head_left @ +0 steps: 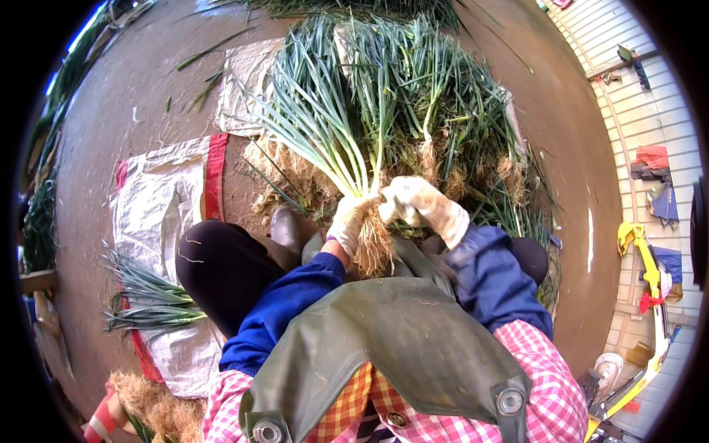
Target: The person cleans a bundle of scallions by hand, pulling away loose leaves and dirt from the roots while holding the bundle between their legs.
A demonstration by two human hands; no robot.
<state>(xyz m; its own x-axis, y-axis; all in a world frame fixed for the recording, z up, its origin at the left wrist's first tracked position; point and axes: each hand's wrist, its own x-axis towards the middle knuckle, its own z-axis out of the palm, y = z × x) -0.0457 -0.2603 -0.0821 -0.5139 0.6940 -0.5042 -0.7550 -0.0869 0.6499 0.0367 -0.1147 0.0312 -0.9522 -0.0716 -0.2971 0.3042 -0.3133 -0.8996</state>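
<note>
My left hand (348,221), in a pale work glove, is closed round the white stems of a bunch of green onions (325,122). Their long leaves fan out away from me, and the tan roots (374,247) hang down toward my lap. Beside these stems, my gloved right hand (422,203) has its fingers curled in, right up against the bunch. What sits in those fingers, if anything, I cannot make out. Just beyond both hands lies a big heap of green onions (469,96), leaves pointing away and roots toward me.
A white sack with red edges (159,196) lies flat to my left, with a small bunch of green onions (159,295) on it. Rooty stalks (162,402) lie at lower left. Another pale sack (247,81) is under the heap's left side. A yellow metal bar (653,295) stands right.
</note>
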